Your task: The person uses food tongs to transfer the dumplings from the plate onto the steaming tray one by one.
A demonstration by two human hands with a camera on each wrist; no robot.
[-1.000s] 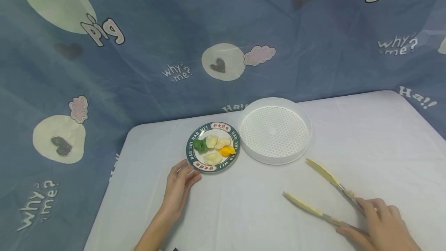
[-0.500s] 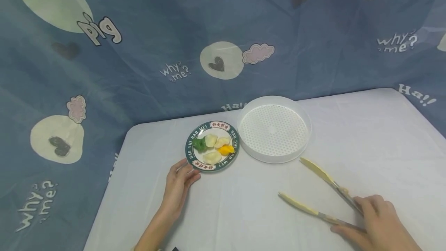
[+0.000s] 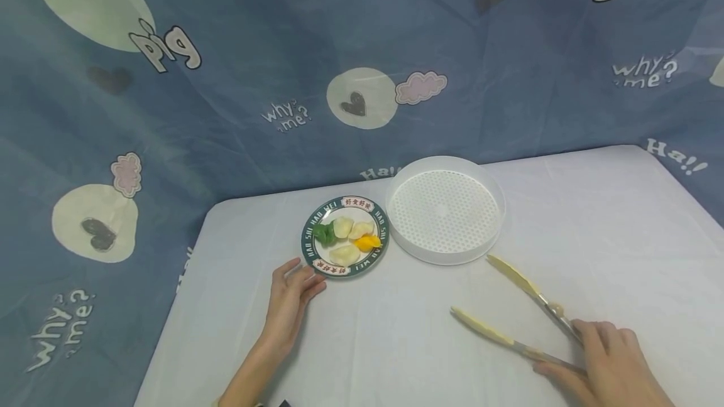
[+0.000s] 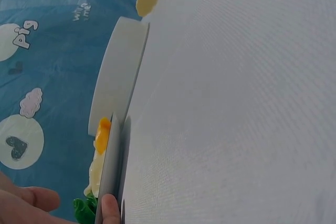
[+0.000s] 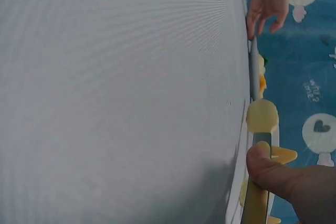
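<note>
My left hand (image 3: 291, 300) is at the near left rim of a green-rimmed plate (image 3: 308, 247). Its fingers hold that rim, one of them against the plate's side in the left wrist view. On the plate lie several dumpling-shaped pieces: a green one (image 3: 324, 235), an orange-yellow one (image 3: 367, 243) and pale ones (image 3: 345, 255). At the lower right, my right hand (image 3: 608, 357) grips metal tongs (image 3: 526, 350) with pale yellow tips. The tongs' two arms are spread wide, with nothing between the tips, one of which points toward the white basket. In the right wrist view my thumb (image 5: 262, 163) presses one arm.
A round white steamer-like basket (image 3: 498, 231) with a perforated base stands right of the plate, close against it. A white cloth (image 3: 396, 344) covers the table. Behind its far edge hangs a blue printed curtain (image 3: 237, 118).
The right hand has shifted slightly left with the tongs, their arms still spread. The left hand, plate and basket stay where they were.
</note>
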